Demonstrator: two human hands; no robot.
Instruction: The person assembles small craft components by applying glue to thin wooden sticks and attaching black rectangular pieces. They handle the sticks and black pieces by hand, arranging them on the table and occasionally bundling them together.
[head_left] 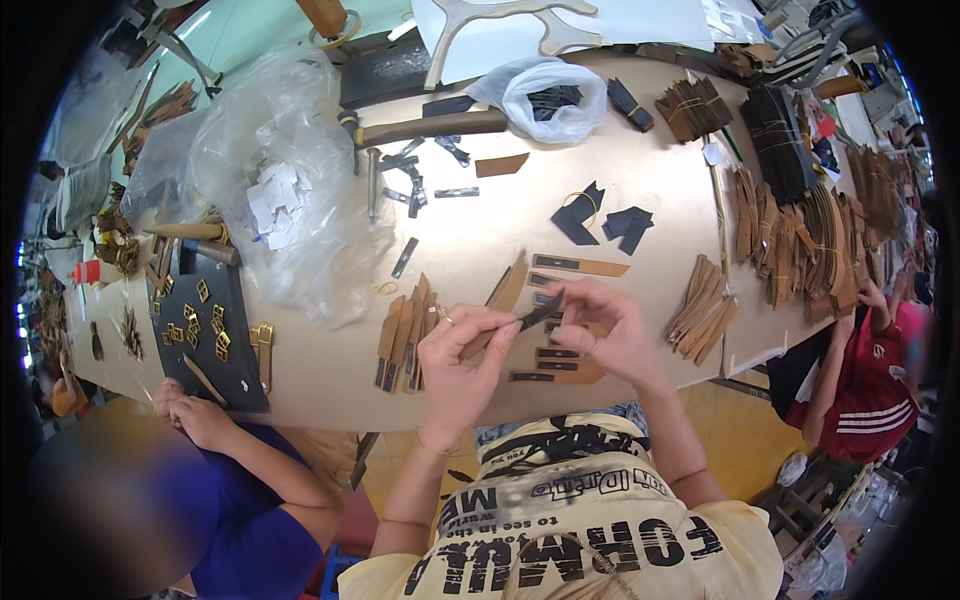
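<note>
Above the near table edge, a narrow dark strip [541, 309] is pinched between the fingertips of my left hand [462, 362] and my right hand [612, 328]. Brown material shows under my left fingers; whether it belongs to the same strip I cannot tell. Below my right hand lies a column of brown leather strips [590, 267] with black patches on their ends, partly hidden by my fingers. Beside my left hand rests a pile of similar brown strips [403, 335]. Farther off is a loose black patch [405, 258], with several more near a hammer [430, 127].
A large clear plastic bag [290, 200] covers the left middle. Bundled brown strips [790, 240] and black strips [778, 140] line the right. A co-worker's hands [195, 415] rest by a dark board [205, 340] with gold buckles. Another person [860, 380] sits at the right.
</note>
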